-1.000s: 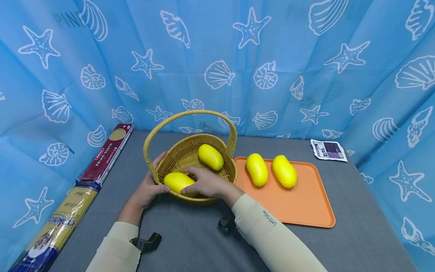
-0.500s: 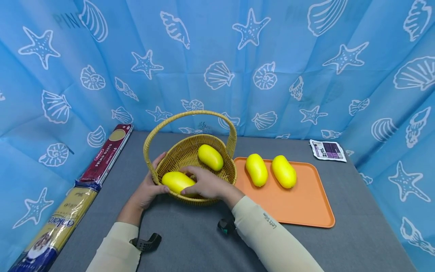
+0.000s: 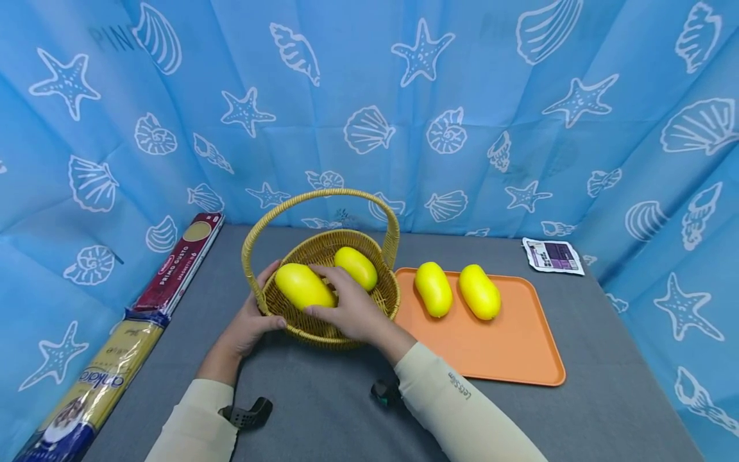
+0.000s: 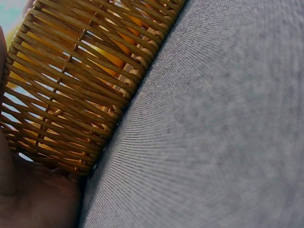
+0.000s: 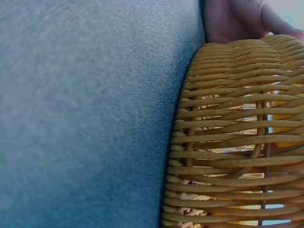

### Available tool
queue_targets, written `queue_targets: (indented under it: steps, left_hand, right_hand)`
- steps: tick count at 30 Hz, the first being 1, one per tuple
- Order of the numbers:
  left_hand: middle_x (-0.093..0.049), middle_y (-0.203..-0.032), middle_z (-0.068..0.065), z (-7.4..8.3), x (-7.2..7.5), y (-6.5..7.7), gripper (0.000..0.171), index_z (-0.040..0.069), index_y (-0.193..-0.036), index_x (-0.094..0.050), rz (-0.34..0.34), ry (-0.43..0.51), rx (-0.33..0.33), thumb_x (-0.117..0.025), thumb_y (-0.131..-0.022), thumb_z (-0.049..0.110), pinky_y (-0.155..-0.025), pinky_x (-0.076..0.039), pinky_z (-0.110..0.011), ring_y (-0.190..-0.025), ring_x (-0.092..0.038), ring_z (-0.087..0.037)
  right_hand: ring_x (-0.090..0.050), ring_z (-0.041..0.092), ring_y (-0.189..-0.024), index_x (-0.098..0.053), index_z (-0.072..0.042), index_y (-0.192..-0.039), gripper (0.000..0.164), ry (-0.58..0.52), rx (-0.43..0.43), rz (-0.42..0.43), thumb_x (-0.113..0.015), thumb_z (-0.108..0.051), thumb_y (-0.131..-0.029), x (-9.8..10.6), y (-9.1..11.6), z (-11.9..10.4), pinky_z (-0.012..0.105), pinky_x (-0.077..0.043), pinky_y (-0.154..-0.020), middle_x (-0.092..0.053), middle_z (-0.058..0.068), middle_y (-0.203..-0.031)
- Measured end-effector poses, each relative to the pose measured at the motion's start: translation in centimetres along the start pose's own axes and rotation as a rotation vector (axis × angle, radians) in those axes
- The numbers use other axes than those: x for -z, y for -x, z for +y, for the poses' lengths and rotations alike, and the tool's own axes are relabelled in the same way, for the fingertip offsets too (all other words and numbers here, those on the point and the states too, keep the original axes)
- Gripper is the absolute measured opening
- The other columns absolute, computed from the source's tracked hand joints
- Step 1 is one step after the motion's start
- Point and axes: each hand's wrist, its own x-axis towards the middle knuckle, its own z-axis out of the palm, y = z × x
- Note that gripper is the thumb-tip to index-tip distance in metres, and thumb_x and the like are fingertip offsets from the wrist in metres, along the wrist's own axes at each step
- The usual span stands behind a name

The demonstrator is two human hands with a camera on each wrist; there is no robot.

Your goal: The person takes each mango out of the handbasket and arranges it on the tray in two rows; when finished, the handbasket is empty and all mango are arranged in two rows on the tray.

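Right hand (image 3: 359,312) whose half-curled fingers (image 3: 336,274) gripped a yellow fruit (image 3: 303,287), left hand (image 3: 249,323) whose fingers curved round the wicker basket (image 3: 317,246), second fruit (image 3: 356,267) that lay inside

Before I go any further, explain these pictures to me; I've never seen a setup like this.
There is no machine here, just a person's two bare hands. The wide picture comes from a camera worn on the head; the two close ones come from wrist cameras, showing mostly wicker and grey cloth.

The right hand grips a yellow mango-like piece at the wicker basket, while the left hand holds the basket's side. A second yellow piece lies inside, and two more lie on an orange tray. A red packet and a gold-and-blue packet lie at the left.
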Motion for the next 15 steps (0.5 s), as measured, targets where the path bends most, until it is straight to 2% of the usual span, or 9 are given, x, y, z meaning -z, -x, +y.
queue_targets:
  steps: [4,10,15]
  left_hand:
    - [-0.039,-0.164,-0.011,0.0,-0.1,0.0,0.105,0.022,-0.176,-0.012,0.001,0.001,0.0,-0.083,-0.099,0.008,-0.11,-0.049,-0.04,-0.136,-0.054,-0.028]
    - [-0.035,-0.167,-0.015,0.0,-0.1,0.0,0.105,0.024,-0.176,-0.017,0.014,-0.013,-0.005,-0.084,-0.097,0.006,-0.112,-0.047,-0.041,-0.143,-0.045,-0.042]
    - [-0.035,-0.168,-0.014,0.0,-0.3,0.0,0.111,0.023,-0.176,-0.017,0.047,-0.022,0.013,-0.087,-0.093,0.003,-0.111,-0.047,-0.039,-0.144,-0.043,-0.042]
  right_hand:
    - [-0.053,0.02,-0.131,-0.046,-0.015,-0.165,0.074,-0.014,0.054,0.093,-0.082,-0.028,-0.101,-0.1,0.2,-0.1,0.045,-0.049,-0.104,-0.054,0.006,-0.154]
    - [-0.052,0.025,-0.13,-0.047,-0.012,-0.163,0.075,0.009,0.138,0.239,-0.084,-0.025,-0.099,-0.2,0.6,-0.2,0.047,-0.051,-0.102,-0.054,0.009,-0.15]
    - [-0.053,0.025,-0.129,-0.046,-0.007,-0.163,0.076,0.022,0.17,0.272,-0.085,-0.022,-0.099,-0.2,1.4,-0.6,0.046,-0.052,-0.1,-0.053,0.012,-0.151]
